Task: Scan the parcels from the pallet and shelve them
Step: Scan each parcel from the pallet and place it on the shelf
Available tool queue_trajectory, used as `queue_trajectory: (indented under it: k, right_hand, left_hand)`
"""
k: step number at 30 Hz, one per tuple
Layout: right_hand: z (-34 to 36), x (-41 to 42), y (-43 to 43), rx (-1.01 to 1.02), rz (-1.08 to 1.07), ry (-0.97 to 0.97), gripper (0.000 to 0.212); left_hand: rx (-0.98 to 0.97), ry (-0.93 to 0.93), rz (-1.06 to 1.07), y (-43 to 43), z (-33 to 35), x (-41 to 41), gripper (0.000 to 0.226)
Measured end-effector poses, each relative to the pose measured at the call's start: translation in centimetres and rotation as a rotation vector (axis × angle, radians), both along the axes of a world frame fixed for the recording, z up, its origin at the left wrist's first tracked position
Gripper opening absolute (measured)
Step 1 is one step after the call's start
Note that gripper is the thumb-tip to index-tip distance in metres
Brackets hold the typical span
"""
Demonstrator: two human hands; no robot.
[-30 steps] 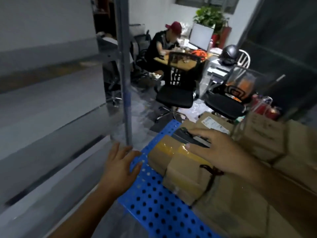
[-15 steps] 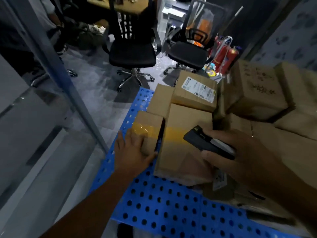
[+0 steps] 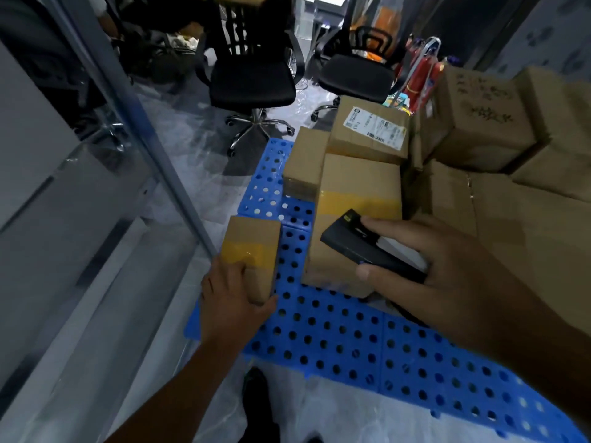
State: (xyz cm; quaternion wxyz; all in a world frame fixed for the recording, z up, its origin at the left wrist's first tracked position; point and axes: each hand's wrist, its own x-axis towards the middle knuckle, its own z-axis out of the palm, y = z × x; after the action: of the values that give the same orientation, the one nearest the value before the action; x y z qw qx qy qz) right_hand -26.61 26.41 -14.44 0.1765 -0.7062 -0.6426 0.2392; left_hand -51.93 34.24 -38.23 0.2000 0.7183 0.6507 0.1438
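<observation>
The left hand (image 3: 235,302) grips the near end of a small box (image 3: 252,251) at the pallet's (image 3: 335,340) left edge while the right hand (image 3: 441,273) clasps the scanner (image 3: 367,247), so this one-ended hold may let the box tip and drop.

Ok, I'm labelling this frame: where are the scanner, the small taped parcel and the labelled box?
scanner (image 3: 351,243), head view, dark top face.
small taped parcel (image 3: 256,254), head view, yellow tape band.
labelled box (image 3: 372,126), head view, white label.
</observation>
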Motion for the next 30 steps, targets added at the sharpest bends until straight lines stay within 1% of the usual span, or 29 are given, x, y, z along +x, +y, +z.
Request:
queue_trajectory:
  k: [3,7,9,10,12,14,16,17,18,20,22,24,25,26,28,29,30]
  right_hand:
    - [-0.6,-0.4,-3.6,0.01,0.012,0.075,0.07]
    - [-3.0,-0.5,-8.7,-0.042,-0.004,0.124,0.07]
    - [-4.7,-0.6,-10.9,-0.091,-0.042,0.165,0.07]
    - [-5.8,-0.8,-11.8,-0.111,-0.062,0.172,0.068]
    - [-7.8,-1.2,-13.2,-0.15,-0.099,0.167,0.062]
    - [-9.7,-1.7,-14.1,-0.185,-0.121,0.161,0.054]
    - [-11.3,-2.2,-14.8,-0.208,-0.13,0.155,0.051]
    - [-12.1,-2.5,-15.0,-0.214,-0.137,0.155,0.051]
    - [-12.7,-2.9,-15.1,-0.224,-0.144,0.152,0.051]
    - [-13.9,-3.7,-14.8,-0.251,-0.161,0.129,0.053]
    - [-14.9,-4.4,-14.1,-0.259,-0.175,0.127,0.055]
    - [-15.3,-5.2,-13.2,-0.255,-0.175,0.118,0.055]
    - [-15.5,-5.6,-12.6,-0.251,-0.172,0.118,0.053]
    - [-15.5,-6.0,-12.0,-0.245,-0.172,0.126,0.051]
    - [-15.6,-6.6,-10.9,-0.236,-0.195,0.123,0.052]
    - [-15.5,-6.9,-10.4,-0.238,-0.212,0.103,0.055]
    - [-15.4,-7.1,-10.0,-0.24,-0.22,0.081,0.057]
  left_hand:
    - [-0.04,-0.02,0.045,-4.6,0.2,-0.3,0.093]
    - [-0.059,-0.069,0.067,-10.1,0.5,0.3,0.094]
    - [-0.082,-0.168,0.082,-11.9,0.7,0.4,0.093]
    - [-0.106,-0.259,0.112,-12.3,0.9,0.2,0.091]
    - [-0.161,-0.489,0.191,-12.4,1.1,-0.4,0.084]
    - [-0.196,-0.661,0.217,-12.0,0.9,-1.3,0.075]
    - [-0.225,-0.757,0.197,-11.4,0.3,-2.2,0.05]
    - [-0.23,-0.762,0.198,-11.1,0.0,-2.7,0.038]
    - [-0.217,-0.745,0.196,-10.8,-0.2,-3.2,0.033]
    - [-0.118,-0.672,0.164,-9.8,-0.5,-4.4,0.039]
    - [0.032,-0.575,0.016,-8.7,-0.7,-5.3,0.041]
    - [0.093,-0.428,-0.131,-8.2,-0.5,-5.3,0.048]
    - [0.069,-0.347,-0.14,-8.2,-0.1,-4.8,0.054]
    - [0.023,-0.26,-0.122,-8.2,0.4,-4.1,0.067]
    - [-0.081,-0.086,-0.087,-8.3,1.3,-2.4,0.1]
    - [-0.097,-0.035,-0.086,-8.3,1.4,-1.6,0.104]
    - [-0.089,-0.039,-0.076,-8.3,1.4,-1.1,0.099]
